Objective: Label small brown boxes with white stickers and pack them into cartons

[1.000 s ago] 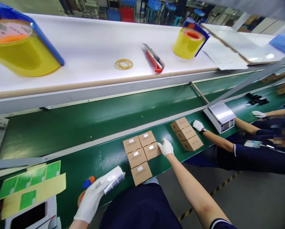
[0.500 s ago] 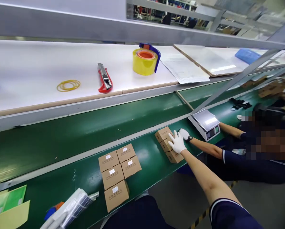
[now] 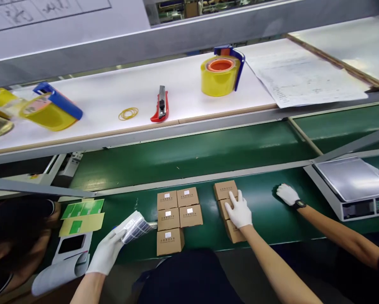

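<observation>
Lower left of centre, the person's white-gloved left hand (image 3: 106, 252) has its fingers clamped on a curled bundle of shiny white label sheets (image 3: 134, 227). Right of centre, the white-gloved right hand (image 3: 241, 212) lies over a column of three plain brown cardboard boxes (image 3: 225, 190), its fingers spread apart and partly hiding the lower two. Whether the fingertips press on the boxes cannot be told.

Between the hands, at lower centre, five brown cardboard boxes with small white labels (image 3: 167, 218) sit close together on the green work surface (image 3: 205, 242). At right, a co-worker's white-gloved hand (image 3: 287, 195) rests near a white scale with a metal pan (image 3: 344, 177). On the white shelf (image 3: 100, 97) above lie a red-handled box cutter (image 3: 161, 105) and yellow rubber bands (image 3: 128, 113).
</observation>
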Tool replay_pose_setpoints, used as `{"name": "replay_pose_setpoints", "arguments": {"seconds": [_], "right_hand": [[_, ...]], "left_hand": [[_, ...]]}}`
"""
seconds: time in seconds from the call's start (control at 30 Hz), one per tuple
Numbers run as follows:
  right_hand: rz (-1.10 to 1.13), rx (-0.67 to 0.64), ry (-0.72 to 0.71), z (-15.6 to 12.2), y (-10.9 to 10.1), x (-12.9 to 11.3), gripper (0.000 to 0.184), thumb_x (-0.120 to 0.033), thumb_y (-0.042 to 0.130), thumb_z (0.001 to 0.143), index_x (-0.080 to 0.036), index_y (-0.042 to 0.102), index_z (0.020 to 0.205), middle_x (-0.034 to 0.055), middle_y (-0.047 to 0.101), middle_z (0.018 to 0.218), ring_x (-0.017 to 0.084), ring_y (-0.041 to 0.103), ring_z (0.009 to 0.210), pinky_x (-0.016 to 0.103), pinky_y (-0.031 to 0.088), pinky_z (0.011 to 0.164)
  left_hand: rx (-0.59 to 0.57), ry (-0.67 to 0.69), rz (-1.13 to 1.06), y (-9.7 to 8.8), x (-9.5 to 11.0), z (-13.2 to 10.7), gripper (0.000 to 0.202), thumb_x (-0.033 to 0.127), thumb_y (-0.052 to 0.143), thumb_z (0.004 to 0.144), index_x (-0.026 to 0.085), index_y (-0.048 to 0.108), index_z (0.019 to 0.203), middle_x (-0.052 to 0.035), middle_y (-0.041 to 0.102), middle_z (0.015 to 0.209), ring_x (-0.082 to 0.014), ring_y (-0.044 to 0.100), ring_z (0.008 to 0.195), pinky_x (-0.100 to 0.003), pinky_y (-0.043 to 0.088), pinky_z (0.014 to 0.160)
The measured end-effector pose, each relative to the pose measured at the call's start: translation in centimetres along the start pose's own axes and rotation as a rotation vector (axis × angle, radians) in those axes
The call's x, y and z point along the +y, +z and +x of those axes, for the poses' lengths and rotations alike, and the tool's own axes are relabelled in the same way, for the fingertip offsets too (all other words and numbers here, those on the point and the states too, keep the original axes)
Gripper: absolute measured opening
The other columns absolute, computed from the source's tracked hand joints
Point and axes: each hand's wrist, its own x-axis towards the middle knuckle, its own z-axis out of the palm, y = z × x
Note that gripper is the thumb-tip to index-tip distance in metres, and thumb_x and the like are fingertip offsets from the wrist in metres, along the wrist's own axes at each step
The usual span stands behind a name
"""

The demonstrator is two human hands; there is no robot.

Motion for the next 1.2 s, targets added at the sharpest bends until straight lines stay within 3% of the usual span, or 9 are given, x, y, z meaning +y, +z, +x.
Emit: {"name": "replay_pose_setpoints", "arguments": {"seconds": [0.13, 0.27, 0.4, 0.5, 0.6, 0.7, 0.83, 1.0, 1.2], "right_hand": [[0.050, -0.021, -0.052, -1.8, 2.6, -6.1, 0.062, -0.053, 0.047, 0.100, -0.034, 0.044, 0.158, 0.0101, 0.015, 0.174, 0.041, 0.038, 0.142, 0.051, 0.054, 0.095], [0.056, -0.009, -0.058, -2.7, 4.0, -9.4, 0.063, -0.053, 0.047, 0.100, -0.032, 0.042, 0.159, 0.0120, 0.015, 0.173, 0.042, 0.039, 0.142, 0.052, 0.053, 0.097], [0.038, 0.005, -0.034, -3.0, 3.6, -10.5, 0.062, -0.050, 0.046, 0.100, -0.026, 0.046, 0.157, 0.0171, 0.017, 0.172, 0.044, 0.040, 0.142, 0.058, 0.050, 0.101], [0.089, 0.069, -0.086, -4.5, 2.2, -13.0, 0.061, -0.047, 0.049, 0.098, -0.015, 0.053, 0.150, 0.0218, 0.021, 0.170, 0.046, 0.032, 0.149, 0.065, 0.035, 0.116], [0.400, -0.010, -0.196, -7.9, 0.7, -19.1, 0.056, -0.048, 0.049, 0.098, -0.016, 0.060, 0.142, 0.0200, 0.045, 0.159, 0.038, 0.041, 0.147, 0.058, 0.034, 0.122], [0.763, -0.342, -0.374, -11.8, -0.5, -27.1, 0.050, -0.047, 0.060, 0.094, -0.026, 0.062, 0.139, 0.0096, 0.060, 0.148, 0.029, 0.057, 0.136, 0.048, 0.045, 0.118], [0.869, -0.510, -0.373, -14.5, -1.6, -34.8, 0.038, -0.046, 0.059, 0.093, -0.025, 0.071, 0.123, 0.0071, 0.073, 0.127, 0.026, 0.071, 0.110, 0.043, 0.057, 0.099], [0.750, -0.498, -0.434, -15.0, -2.5, -38.0, 0.037, -0.043, 0.065, 0.088, -0.025, 0.072, 0.120, 0.0057, 0.076, 0.117, 0.025, 0.071, 0.098, 0.039, 0.057, 0.089], [0.685, -0.450, -0.461, -16.4, -3.2, -39.8, 0.022, -0.039, 0.060, 0.091, -0.026, 0.074, 0.103, 0.0022, 0.076, 0.100, 0.023, 0.069, 0.091, 0.035, 0.055, 0.084]], "left_hand": [[-0.042, -0.143, -0.324, 0.5, -0.6, -0.4, 0.044, 0.040, 0.072, 0.085, 0.018, 0.070, 0.124, -0.0140, 0.073, 0.134, -0.0322, 0.066, 0.130, -0.040, 0.056, 0.109], [-0.091, -0.168, -0.464, 0.3, -0.9, -1.0, 0.046, 0.037, 0.078, 0.083, 0.017, 0.070, 0.124, -0.0148, 0.069, 0.140, -0.0327, 0.063, 0.133, -0.041, 0.055, 0.112], [-0.143, -0.154, -0.531, 0.4, -1.3, -1.6, 0.045, 0.037, 0.083, 0.078, 0.017, 0.074, 0.118, -0.0145, 0.073, 0.134, -0.0347, 0.064, 0.131, -0.043, 0.056, 0.110], [-0.223, -0.050, -0.474, 0.2, -1.2, -2.6, 0.042, 0.042, 0.082, 0.079, 0.017, 0.077, 0.114, -0.0136, 0.075, 0.129, -0.0348, 0.066, 0.127, -0.044, 0.055, 0.109], [-0.288, 0.073, -0.374, -0.6, -0.7, -3.6, 0.041, 0.042, 0.080, 0.080, 0.015, 0.078, 0.110, -0.0135, 0.078, 0.121, -0.0346, 0.069, 0.121, -0.046, 0.053, 0.108], [-0.350, 0.134, -0.344, -2.0, -0.2, -4.1, 0.044, 0.040, 0.080, 0.080, 0.014, 0.076, 0.115, -0.0138, 0.078, 0.118, -0.0327, 0.070, 0.115, -0.046, 0.055, 0.103], [-0.307, 0.246, -0.283, -4.1, -0.3, -4.3, 0.056, 0.037, 0.076, 0.084, 0.016, 0.067, 0.135, -0.0125, 0.075, 0.120, -0.0257, 0.070, 0.103, -0.038, 0.056, 0.092], [-0.260, 0.272, -0.175, -6.5, -0.5, -4.5, 0.057, 0.038, 0.066, 0.092, 0.016, 0.061, 0.145, -0.0032, 0.072, 0.083, -0.0199, 0.064, 0.075, -0.034, 0.054, 0.078], [-0.337, 0.372, -0.212, -8.4, -0.6, -3.8, 0.038, 0.035, 0.075, 0.086, 0.020, 0.074, 0.120, -0.0085, 0.075, 0.118, -0.0256, 0.069, 0.106, -0.036, 0.055, 0.095]]}}
